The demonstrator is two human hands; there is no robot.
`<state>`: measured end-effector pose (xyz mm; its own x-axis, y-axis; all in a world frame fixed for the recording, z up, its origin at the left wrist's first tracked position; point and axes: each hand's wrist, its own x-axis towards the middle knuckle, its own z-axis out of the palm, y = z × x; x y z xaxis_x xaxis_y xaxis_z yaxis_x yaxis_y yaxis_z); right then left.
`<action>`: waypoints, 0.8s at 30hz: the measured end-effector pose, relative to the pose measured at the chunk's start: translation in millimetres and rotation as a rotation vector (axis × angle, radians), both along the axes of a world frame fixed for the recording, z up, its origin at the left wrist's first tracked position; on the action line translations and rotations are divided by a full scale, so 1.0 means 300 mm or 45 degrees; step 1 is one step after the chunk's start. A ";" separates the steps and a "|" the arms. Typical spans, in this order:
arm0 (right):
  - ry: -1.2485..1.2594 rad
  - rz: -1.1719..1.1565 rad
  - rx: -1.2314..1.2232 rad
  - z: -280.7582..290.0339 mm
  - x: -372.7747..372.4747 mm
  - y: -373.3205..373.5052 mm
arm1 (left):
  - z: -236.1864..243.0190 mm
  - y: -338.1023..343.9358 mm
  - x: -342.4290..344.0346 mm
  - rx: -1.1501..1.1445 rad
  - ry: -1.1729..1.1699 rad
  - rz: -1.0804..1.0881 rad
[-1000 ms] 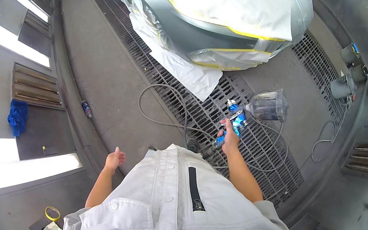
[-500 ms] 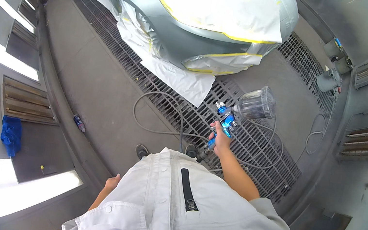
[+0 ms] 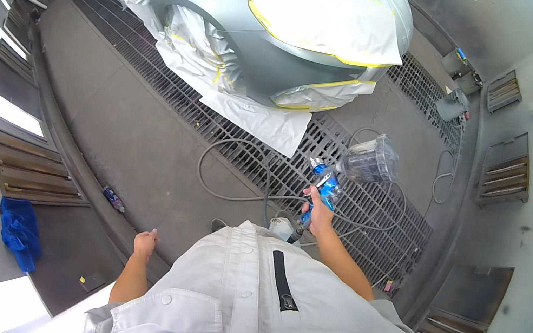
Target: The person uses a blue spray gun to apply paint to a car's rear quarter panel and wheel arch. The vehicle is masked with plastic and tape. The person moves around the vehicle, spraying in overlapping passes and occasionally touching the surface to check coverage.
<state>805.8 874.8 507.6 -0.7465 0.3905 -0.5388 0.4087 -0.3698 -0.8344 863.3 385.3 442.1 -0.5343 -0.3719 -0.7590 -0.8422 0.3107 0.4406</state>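
My right hand (image 3: pixel 319 213) is wrapped around the handle of a blue spray gun (image 3: pixel 329 188), held out in front of me above the floor grating. A clear, stained paint cup (image 3: pixel 371 161) is fixed to the gun and tilts off to the right. From the bottom of the handle an air hose (image 3: pixel 233 196) trails across the floor in loops. Low at my left side, my left hand (image 3: pixel 144 243) hangs with its fingers loosely curled and nothing visible in them. Ahead stands a grey car (image 3: pixel 265 70), its wheel and upper parts masked with white sheeting (image 3: pixel 328 17) and yellow tape.
Metal grating (image 3: pixel 371 217) runs across the floor beneath the hose. A bottle (image 3: pixel 113 199) lies by the left wall ledge, near a blue cloth (image 3: pixel 19 233). Grey buckets (image 3: pixel 453 105) stand at the far right. Louvred vents (image 3: pixel 506 174) line the walls.
My left hand has swung forward, more of its forearm now showing. The car and walls have shifted slightly left in view. My right hand still grips the spray gun, and a foot shows further forward.
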 end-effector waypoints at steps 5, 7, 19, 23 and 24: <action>0.085 -0.026 -0.043 0.034 0.016 -0.061 | -0.101 -0.058 0.001 0.210 0.059 0.213; 0.081 -0.034 -0.003 0.039 0.015 -0.068 | -0.116 -0.021 0.029 0.270 0.010 0.175; 0.117 -0.036 -0.029 0.018 -0.036 -0.015 | -0.022 0.130 0.116 0.108 -0.092 -0.309; 0.111 0.017 -0.041 0.014 -0.062 0.010 | -0.051 0.129 0.074 -0.012 -0.079 -0.287; 0.125 0.037 -0.039 0.012 -0.066 0.015 | -0.051 0.132 0.067 -0.023 -0.050 -0.318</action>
